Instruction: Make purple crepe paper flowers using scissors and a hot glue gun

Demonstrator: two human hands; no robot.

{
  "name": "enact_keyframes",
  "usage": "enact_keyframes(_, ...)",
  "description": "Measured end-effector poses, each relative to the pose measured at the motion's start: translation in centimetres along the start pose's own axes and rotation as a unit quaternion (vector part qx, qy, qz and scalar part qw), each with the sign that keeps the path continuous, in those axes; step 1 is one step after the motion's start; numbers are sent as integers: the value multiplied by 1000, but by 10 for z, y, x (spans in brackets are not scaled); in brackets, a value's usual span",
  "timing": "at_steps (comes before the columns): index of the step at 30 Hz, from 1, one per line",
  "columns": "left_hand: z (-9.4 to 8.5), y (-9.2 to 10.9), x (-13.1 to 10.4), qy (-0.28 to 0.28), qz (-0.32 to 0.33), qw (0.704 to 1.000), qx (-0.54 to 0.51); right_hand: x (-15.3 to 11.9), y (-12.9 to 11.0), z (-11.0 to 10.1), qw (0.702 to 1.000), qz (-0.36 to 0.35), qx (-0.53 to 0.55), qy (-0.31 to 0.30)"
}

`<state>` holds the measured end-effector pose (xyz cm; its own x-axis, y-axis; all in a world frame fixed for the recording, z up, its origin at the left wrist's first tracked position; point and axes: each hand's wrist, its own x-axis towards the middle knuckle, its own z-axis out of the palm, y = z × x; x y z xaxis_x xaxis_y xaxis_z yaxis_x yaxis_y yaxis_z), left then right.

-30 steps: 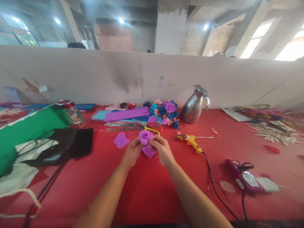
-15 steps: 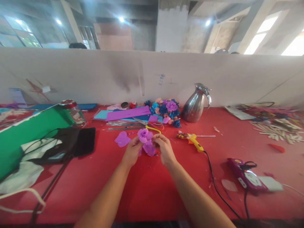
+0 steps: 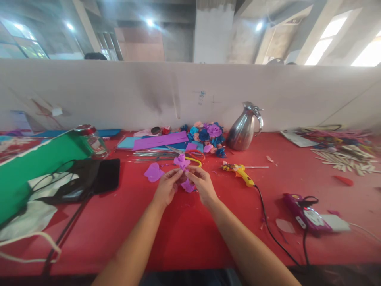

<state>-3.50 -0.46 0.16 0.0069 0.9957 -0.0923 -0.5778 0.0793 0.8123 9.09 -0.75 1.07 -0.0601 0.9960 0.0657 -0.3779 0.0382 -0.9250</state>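
Note:
A purple paper flower (image 3: 182,161) stands upright between my two hands, over the middle of the red table. My left hand (image 3: 167,186) pinches its base from the left. From the right, my right hand (image 3: 201,182) pinches the same base, its fingertips close to those of my left hand. Loose purple petals (image 3: 153,172) lie to the left of my hands, and another purple piece (image 3: 188,186) shows below the flower, between the hands. Just behind are scissors (image 3: 195,158) with red and yellow handles.
Finished paper flowers (image 3: 204,136) and purple strips (image 3: 160,141) lie at the back, beside a metal jug (image 3: 244,126). A yellow glue gun (image 3: 244,176) is right of my hands, its cord running to a power strip (image 3: 308,214). A black phone (image 3: 107,175) lies left.
Both hands have come closer together at the flower's base. The flower has tipped from facing me to upright and now sits slightly higher. The view has shifted a little.

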Motion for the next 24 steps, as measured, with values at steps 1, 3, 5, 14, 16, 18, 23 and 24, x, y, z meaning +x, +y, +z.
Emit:
enact_keyframes(1, 0, 0, 0, -1, -2, 1000, -1, 0, 1, 0, 1000, 0, -1, 2)
enact_keyframes(3, -1, 0, 0, -4, -1, 1000, -1, 0, 1, 0, 1000, 1, -1, 7)
enact_keyframes(5, -2, -2, 0, -12, 4, 1000, 4, 0, 1, 1, 1000, 0, 0, 10)
enact_keyframes(14, -6, -3, 2, -60, 34, 997, 36, -3, 3, 3, 1000, -18, -22, 7)
enact_keyframes(16, -4, -3, 0, -71, 44, 996, 43, -2, 5, 3, 999, -27, -24, 1)
enact_keyframes(18, -3, -2, -1, -75, 51, 995, 52, -2, 5, 4, 999, -35, -29, -6)
enact_keyframes(23, -2, -3, 0, -56, 67, 995, 55, -8, -5, 6, 997, -56, -25, 36)
enact_keyframes(24, -2, -3, 0, -48, 74, 995, 55, -10, -7, 7, 998, -50, -18, 40)
